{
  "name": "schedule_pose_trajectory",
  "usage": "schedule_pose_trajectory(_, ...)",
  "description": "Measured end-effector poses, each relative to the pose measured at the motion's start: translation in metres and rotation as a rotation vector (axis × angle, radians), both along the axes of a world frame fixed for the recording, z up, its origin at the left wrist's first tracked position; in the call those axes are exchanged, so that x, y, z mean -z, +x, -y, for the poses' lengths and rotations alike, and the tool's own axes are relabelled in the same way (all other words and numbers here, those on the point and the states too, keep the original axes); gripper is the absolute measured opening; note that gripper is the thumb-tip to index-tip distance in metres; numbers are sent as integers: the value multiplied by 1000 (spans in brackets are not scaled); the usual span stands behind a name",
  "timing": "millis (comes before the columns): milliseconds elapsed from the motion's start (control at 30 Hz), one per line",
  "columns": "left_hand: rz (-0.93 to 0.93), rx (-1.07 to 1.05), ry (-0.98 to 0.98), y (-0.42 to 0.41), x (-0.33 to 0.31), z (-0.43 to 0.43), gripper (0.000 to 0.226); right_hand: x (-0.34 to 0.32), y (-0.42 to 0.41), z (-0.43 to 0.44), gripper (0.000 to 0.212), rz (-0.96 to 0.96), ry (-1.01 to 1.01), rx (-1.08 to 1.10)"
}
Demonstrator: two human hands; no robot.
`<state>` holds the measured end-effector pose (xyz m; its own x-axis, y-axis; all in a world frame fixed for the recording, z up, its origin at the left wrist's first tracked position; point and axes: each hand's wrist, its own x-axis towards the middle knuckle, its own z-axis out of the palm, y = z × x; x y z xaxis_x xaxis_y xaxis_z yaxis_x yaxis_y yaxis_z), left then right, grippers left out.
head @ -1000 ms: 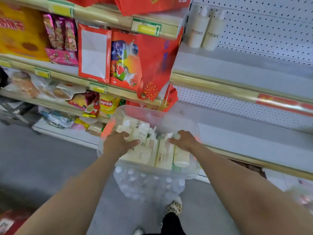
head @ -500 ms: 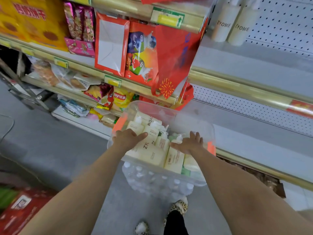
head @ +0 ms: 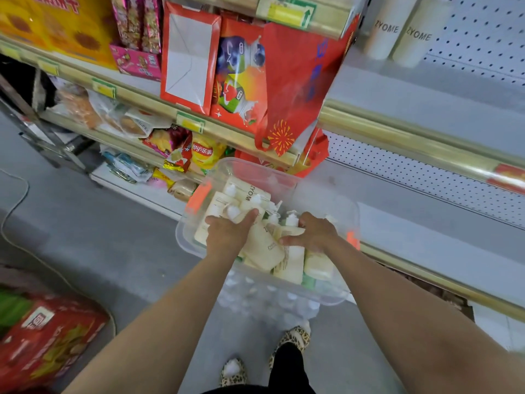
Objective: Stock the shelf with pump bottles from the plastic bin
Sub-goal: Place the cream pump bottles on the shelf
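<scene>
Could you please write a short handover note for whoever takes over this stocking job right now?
Left hand: grips a pump bottle inside the plastic bin.
Right hand: on the neighbouring bottles in the bin; whether it grips one is unclear through the blur.
Things: the bin holds many cream bottles lying down, in front of the shelving.
Done: two ZYOME bottles stand on the upper right shelf.
Left: lift out the rest and stand them on the shelf.
</scene>
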<state>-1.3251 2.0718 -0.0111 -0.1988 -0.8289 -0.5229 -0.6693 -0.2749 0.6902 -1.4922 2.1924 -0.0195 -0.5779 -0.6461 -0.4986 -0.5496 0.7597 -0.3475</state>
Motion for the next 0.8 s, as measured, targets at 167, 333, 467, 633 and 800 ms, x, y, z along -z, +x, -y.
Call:
schedule_pose_trajectory(167, -132, -74, 168, -9, 8, -4, 110, -1, -7, -11, 73, 384, -312, 304)
schedule_pose_trajectory(333, -377, -120, 285, 0, 7, 5, 87, -21, -27, -32, 60, 830, -730, 598)
schedule_pose_trajectory(467, -631, -121, 468, 2, -10, -3, 41, -40, -30, -50, 45, 1186, -926, 715)
schedule_pose_trajectory(633, -832, -2, 723, -2, -25, -20, 58, -56, -4, -54, 26, 1272, -950, 881)
schedule_pose_trajectory(800, -857, 55, 772, -2, -38, -29, 69, -66, 4, -60, 41, 1135, -884, 886)
